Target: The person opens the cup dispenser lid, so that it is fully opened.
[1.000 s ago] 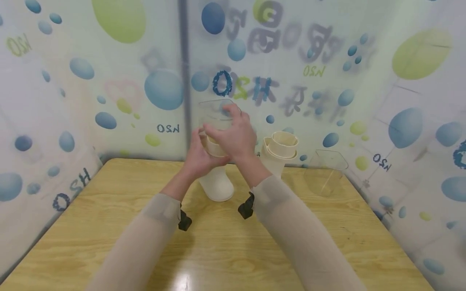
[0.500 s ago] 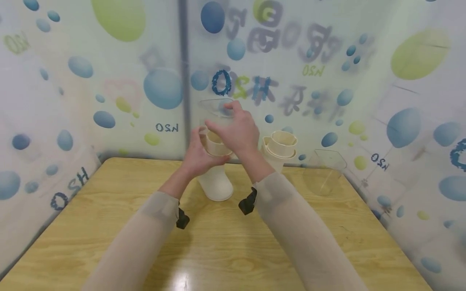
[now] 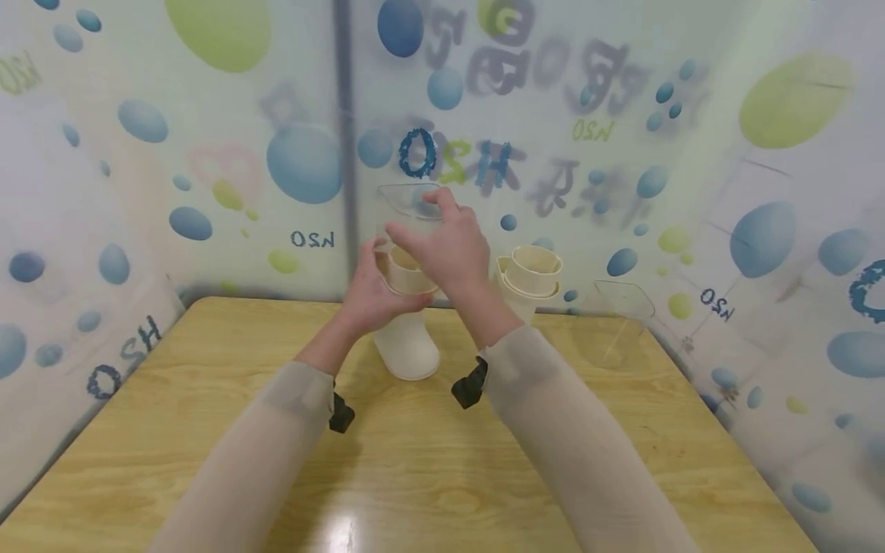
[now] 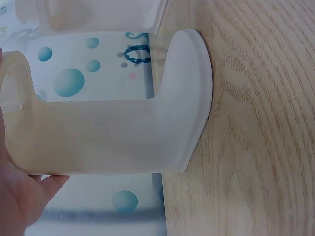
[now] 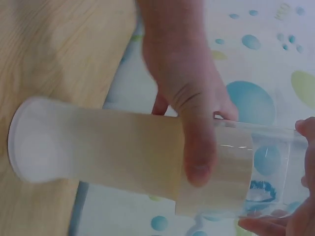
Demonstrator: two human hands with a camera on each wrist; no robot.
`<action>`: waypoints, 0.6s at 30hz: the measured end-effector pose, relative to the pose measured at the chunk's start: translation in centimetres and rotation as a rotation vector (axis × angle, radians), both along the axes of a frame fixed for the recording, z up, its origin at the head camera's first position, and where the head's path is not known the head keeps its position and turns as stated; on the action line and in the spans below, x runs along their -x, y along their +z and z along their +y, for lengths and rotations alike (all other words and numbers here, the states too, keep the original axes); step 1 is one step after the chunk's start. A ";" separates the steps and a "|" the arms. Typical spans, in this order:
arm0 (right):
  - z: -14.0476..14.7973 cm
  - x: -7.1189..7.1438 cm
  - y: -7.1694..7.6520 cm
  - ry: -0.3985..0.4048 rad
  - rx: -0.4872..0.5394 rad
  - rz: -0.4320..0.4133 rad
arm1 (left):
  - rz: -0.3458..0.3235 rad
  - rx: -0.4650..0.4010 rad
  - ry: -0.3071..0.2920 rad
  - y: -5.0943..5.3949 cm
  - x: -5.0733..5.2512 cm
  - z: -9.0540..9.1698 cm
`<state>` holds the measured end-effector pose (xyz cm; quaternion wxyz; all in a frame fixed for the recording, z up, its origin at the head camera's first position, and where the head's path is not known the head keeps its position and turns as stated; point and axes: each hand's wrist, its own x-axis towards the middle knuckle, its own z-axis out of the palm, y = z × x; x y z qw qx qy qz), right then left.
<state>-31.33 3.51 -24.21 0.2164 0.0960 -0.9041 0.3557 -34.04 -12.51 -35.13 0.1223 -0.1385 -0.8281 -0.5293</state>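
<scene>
A cream-white boot-shaped stand with a ring-shaped top stands on the wooden table; in the left wrist view the stand lies sideways across the picture. My left hand grips its upper part, the thumb across the front of the collar in the right wrist view. A clear container sits at the collar, its open rim upward. My right hand holds this container from the right, with fingers spread around its wall. The contact between container and collar is partly hidden by the hands.
A second cream stand with a ring top is to the right, partly behind my right forearm. Farther right, a clear container stands on the table. A patterned curtain hangs close behind the table's back edge.
Both hands keep their hold on the stand and the container. Since a second ago my right hand has shifted slightly around the container, showing more of the collar. The head view has moved slightly.
</scene>
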 end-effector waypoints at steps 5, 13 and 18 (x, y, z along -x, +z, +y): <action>0.1 -0.2 0.4 0.018 -0.036 -0.012 | 0.015 0.002 -0.009 -0.1 0.1 -0.2; 0.5 -0.4 0.2 0.058 -0.015 -0.030 | 0.001 0.037 -0.014 -0.3 0.3 -0.3; 0.7 -0.5 0.3 0.052 0.023 0.010 | 0.007 0.046 -0.020 0.0 0.1 -0.4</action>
